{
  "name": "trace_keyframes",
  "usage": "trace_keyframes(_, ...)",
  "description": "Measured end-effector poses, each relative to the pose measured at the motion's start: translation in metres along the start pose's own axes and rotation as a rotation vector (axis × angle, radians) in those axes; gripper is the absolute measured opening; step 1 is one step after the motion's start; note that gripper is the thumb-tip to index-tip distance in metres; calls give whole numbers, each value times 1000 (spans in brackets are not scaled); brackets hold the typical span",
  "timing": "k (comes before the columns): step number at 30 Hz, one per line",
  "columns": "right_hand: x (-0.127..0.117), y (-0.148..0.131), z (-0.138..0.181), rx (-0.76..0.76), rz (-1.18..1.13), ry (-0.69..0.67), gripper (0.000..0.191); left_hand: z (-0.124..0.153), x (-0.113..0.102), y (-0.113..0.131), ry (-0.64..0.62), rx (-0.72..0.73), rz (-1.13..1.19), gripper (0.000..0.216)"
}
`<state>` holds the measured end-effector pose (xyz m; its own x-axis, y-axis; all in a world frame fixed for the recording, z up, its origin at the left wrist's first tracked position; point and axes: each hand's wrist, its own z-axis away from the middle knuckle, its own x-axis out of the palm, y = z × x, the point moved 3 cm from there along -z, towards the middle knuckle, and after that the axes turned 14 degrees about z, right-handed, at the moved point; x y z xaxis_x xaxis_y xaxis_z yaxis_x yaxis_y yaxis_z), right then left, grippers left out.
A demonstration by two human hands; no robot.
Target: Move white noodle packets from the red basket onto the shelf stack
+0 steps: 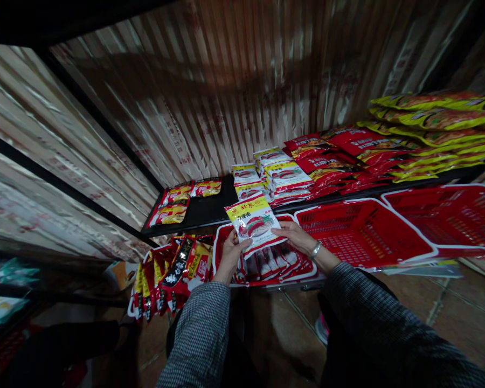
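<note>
Between my two hands is a white, yellow and red packet of instant noodles (254, 220), its printed front facing up. My left hand (231, 253) grips its lower left edge, the thumb on top. At the lower right edge my right hand (295, 237) pinches it; a silvery band circles that wrist. Beneath the packet stands a red basket (311, 269) with a white rim, with several more packets (272, 264) upright inside. Just behind, on the black shelf (222, 207), similar white and yellow packets (286, 175) lie in stacks.
Red packets (323, 161) and yellow packets (440, 126) are piled along the shelf to the right. A few red and yellow packets (172, 207) lie at its left end. Two red baskets (347, 231) stand at right, and a full basket of red-black packets (186, 269) at left.
</note>
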<state>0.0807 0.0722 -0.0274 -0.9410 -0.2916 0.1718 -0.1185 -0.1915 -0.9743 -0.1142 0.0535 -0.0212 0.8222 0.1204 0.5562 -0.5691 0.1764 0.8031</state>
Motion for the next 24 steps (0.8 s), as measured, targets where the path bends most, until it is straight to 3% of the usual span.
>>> trace_keyframes(24,-5,-1,0,48,-8,-11,27,0,5,7,-21,-3,16,57)
